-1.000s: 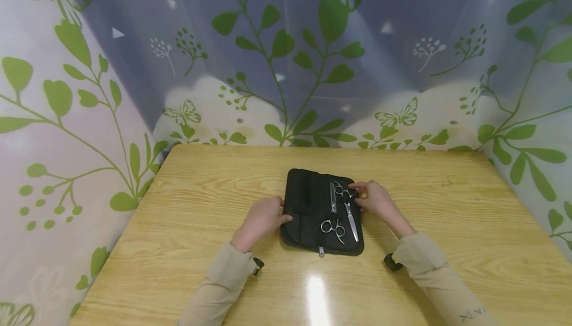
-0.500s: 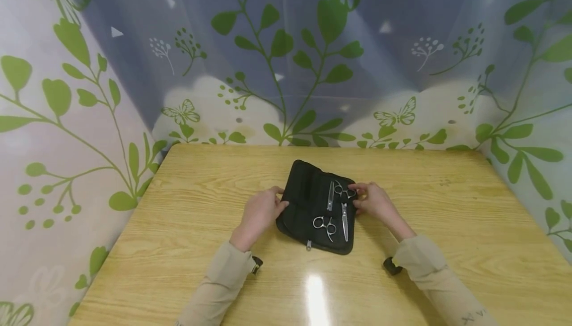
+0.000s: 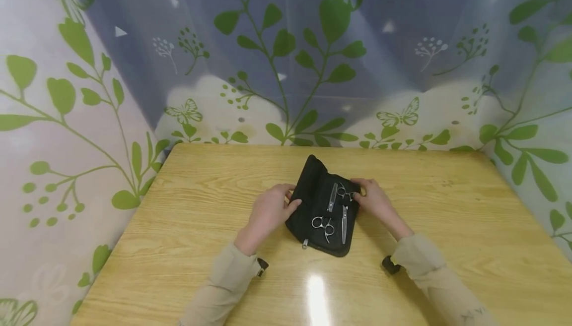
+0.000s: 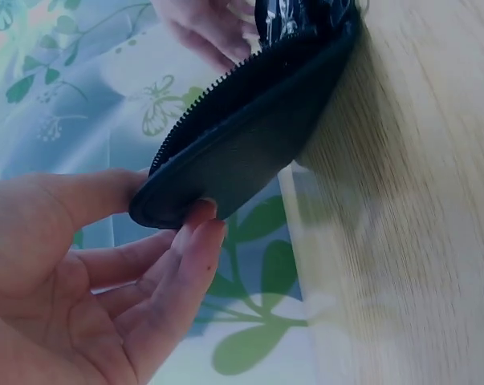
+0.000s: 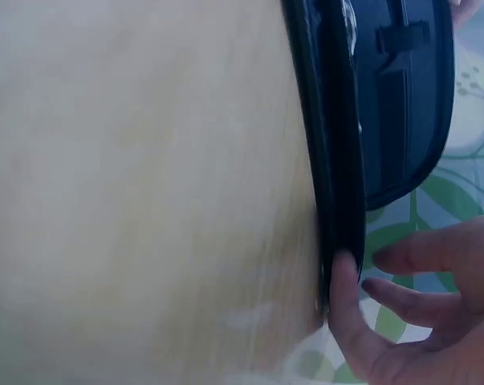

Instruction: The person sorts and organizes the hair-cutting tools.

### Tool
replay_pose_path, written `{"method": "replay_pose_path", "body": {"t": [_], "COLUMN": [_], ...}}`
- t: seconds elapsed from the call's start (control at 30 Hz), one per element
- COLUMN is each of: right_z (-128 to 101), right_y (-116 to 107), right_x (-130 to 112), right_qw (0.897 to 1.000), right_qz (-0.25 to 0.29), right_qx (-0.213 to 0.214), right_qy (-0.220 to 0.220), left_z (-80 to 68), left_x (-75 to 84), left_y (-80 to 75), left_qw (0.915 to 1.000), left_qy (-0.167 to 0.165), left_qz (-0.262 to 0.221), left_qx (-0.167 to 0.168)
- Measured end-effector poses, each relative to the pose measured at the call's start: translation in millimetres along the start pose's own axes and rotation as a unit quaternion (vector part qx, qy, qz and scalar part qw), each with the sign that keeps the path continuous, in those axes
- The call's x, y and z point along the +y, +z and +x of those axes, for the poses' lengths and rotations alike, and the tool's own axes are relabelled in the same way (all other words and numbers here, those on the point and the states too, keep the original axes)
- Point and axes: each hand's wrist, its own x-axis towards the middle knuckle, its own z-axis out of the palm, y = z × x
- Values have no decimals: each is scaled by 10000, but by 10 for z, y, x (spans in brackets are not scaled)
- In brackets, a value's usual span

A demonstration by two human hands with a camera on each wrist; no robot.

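Note:
A black zip case (image 3: pixel 313 193) lies in the middle of the wooden table (image 3: pixel 187 276). Two pairs of silver scissors (image 3: pixel 344 219) are strapped head to tail in its right half. My left hand (image 3: pixel 271 211) pinches the edge of the left flap and holds it raised off the table. In the left wrist view the thumb and a fingertip of this left hand (image 4: pixel 105 265) meet on the rim of the case (image 4: pixel 250 136). My right hand (image 3: pixel 374 201) is at the case's right edge. In the right wrist view its thumb (image 5: pixel 344 289) touches the rim of the case (image 5: pixel 338 160), with the fingers loose above.
A curtain (image 3: pixel 286 58) printed with green leaves and butterflies closes off the table's back and both sides. Small black wrist mounts (image 3: pixel 390 265) sit at both beige cuffs. A bright reflection (image 3: pixel 316 291) lies on the near tabletop.
The left flap has risen from flat to steeply tilted, lifted by my left hand. The case has turned slightly and shifted left. My right hand stayed at the right edge.

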Motion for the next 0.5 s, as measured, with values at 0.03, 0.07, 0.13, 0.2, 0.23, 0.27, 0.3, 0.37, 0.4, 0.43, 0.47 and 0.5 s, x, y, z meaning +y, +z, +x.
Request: {"method": "replay_pose_path", "body": {"t": [0.03,0.07,0.13,0.2,0.23,0.27,0.3,0.37,0.4,0.43,0.47,0.5], "right_z": [16,32,56,69,67,63,55,34,19,2,-14,-34], "right_y": [-8,-15,-25,-34,-37,-41,-43,-49,-53,-58,-65,-73], "right_x": [13,29,57,76,82,88,91,92,91,90,94,94], "right_qw": [9999,9997,9993,9995,9994,9993,9992,9992,9991,9989,9987,9986], "right_qz": [-114,-188,-255,-231,-247,-258,-280,-310,-330,-375,-421,-451], "right_qx": [60,97,164,149,159,152,153,125,111,102,89,63], "right_qy": [-81,-125,-198,-182,-202,-203,-222,-224,-229,-247,-268,-281], "left_z": [-6,-11,-25,-42,-47,-55,-63,-73,-75,-76,-78,-80], "left_x": [23,40,76,109,122,133,146,158,161,166,169,171], "left_y": [7,15,28,35,41,44,47,57,63,67,69,72], "left_qw": [10000,9999,9996,9991,9987,9983,9979,9969,9965,9962,9960,9958], "left_qy": [57,114,243,378,468,551,641,786,833,864,896,919], "left_qz": [-3,-14,-57,-84,-84,-80,-51,14,40,51,59,53], "left_qx": [-18,-49,-101,-153,-156,-154,-128,-70,-36,-10,9,15]}}
